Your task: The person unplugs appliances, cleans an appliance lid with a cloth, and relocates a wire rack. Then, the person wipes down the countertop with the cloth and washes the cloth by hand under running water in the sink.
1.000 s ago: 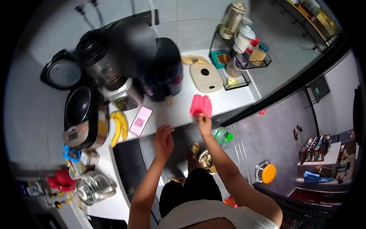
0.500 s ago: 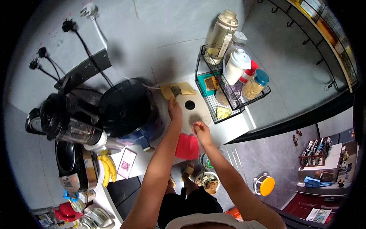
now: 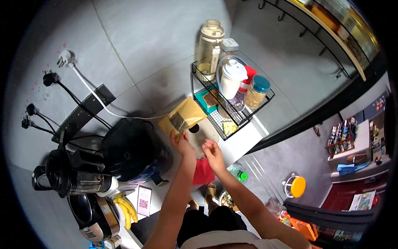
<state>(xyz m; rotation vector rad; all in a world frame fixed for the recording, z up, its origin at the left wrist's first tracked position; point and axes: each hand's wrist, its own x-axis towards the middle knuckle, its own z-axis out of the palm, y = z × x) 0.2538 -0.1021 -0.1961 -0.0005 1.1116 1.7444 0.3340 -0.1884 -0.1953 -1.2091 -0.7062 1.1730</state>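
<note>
My left hand (image 3: pixel 182 144) grips the lower edge of a tan paper pouch (image 3: pixel 191 113) with a dark window, lifted over the back of the counter. My right hand (image 3: pixel 212 152) is beside it, fingers curled together; whether anything small is between them cannot be made out. Below the hands a red cloth (image 3: pixel 204 172) lies at the counter's front edge. A round-cornered beige appliance (image 3: pixel 207 132) with a black knob is partly hidden behind the pouch and hands.
A black wire rack (image 3: pixel 227 132) with jars and a bottle stands right of the pouch. To the left are a large black appliance (image 3: pixel 124 145), a blender (image 3: pixel 83 182), bananas (image 3: pixel 127 211) and a phone (image 3: pixel 144 201). A green-capped bottle (image 3: pixel 242 176) is on the floor.
My left hand reached from above the front edge to the pouch, took hold of it and raised it. My right hand let go of the red cloth and moved nearer my left hand.
</note>
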